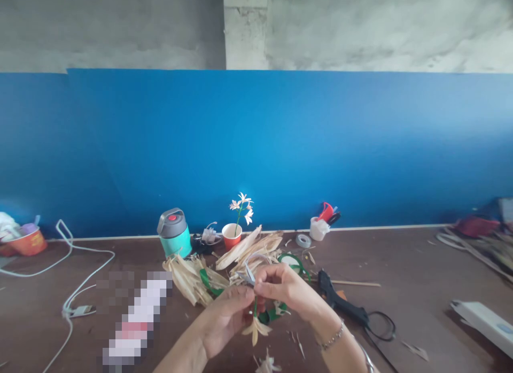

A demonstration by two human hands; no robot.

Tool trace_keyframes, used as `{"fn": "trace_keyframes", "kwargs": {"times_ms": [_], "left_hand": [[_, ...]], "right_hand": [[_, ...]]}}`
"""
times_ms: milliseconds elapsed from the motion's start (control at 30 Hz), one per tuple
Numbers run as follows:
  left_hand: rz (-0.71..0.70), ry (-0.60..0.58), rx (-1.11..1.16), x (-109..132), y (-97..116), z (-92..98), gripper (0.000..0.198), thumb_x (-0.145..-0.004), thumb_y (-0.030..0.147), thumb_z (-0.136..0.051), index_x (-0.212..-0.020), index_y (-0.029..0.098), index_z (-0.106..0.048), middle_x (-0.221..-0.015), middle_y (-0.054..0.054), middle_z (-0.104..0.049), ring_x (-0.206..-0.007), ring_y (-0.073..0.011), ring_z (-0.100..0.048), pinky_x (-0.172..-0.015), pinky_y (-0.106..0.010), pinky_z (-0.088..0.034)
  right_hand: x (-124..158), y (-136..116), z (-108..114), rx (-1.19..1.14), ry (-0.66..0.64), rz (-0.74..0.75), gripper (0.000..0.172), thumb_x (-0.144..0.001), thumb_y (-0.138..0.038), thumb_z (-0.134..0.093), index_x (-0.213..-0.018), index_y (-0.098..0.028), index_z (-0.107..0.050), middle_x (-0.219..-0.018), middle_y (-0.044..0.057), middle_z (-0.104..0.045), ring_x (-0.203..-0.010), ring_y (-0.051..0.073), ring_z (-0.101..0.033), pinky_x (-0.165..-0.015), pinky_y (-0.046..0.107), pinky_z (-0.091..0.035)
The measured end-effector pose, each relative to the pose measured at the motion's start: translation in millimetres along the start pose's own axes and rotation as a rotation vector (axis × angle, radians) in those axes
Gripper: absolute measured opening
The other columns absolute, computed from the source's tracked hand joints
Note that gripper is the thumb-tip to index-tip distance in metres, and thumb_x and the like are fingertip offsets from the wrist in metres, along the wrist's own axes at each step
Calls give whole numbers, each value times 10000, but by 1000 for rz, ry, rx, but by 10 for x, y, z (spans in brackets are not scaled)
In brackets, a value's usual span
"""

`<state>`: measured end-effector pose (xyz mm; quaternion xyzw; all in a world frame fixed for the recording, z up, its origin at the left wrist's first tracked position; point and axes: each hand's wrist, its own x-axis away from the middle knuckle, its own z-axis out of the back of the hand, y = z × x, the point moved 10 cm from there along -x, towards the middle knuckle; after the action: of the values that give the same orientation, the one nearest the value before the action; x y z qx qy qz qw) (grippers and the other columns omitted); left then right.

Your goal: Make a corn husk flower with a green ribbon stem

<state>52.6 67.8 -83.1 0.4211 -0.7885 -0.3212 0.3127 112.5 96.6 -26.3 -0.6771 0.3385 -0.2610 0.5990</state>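
Observation:
Both hands meet over the middle of the table. My left hand (228, 311) is closed, thumb and fingers pinching the green stem of a handmade flower. The pale cream flower (256, 330) hangs petals down below the fingers. My right hand (284, 287) is closed in a pinch at the same spot, fingertips touching the left ones. A thin greyish-white strip (249, 271) curls up from between the fingertips; what holds its lower end is hidden. Dried corn husks (192, 279) lie just beyond the hands, with a roll of green tape (294, 263) among them.
Behind stand a teal flask (175, 239), a red paper cup (231, 236) holding a finished flower spray, and a white cup (319, 228) of tools. A black glue gun (340, 301) lies right, its cord running forward. White cables (74, 250) cross the left side. A blue partition (256, 148) rises behind.

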Motion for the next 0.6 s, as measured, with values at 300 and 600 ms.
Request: {"fn": "trace_keyframes", "kwargs": {"times_ms": [300,600], "left_hand": [[-22,12,10,4,61,-2,308,-547,362,-871,-627,115,-705,-666,-50,-633,-631,-124,-534,-640,-247,-387],[-82,0,-94,27,152,-83,346,-526,405,-868,-554,121,-673,-595,-20,-577,-628,-117,-471,-640,-227,-336]], "right_hand": [[-1,35,9,2,6,-26,310,-731,-412,-733,-676,-137,-599,-611,13,-640,-568,131,-592,-592,255,-465],[-18,53,16,47,41,-10,291,-718,-400,-747,-710,-149,-601,-637,-7,-614,-575,105,-561,-537,206,-395]]}}
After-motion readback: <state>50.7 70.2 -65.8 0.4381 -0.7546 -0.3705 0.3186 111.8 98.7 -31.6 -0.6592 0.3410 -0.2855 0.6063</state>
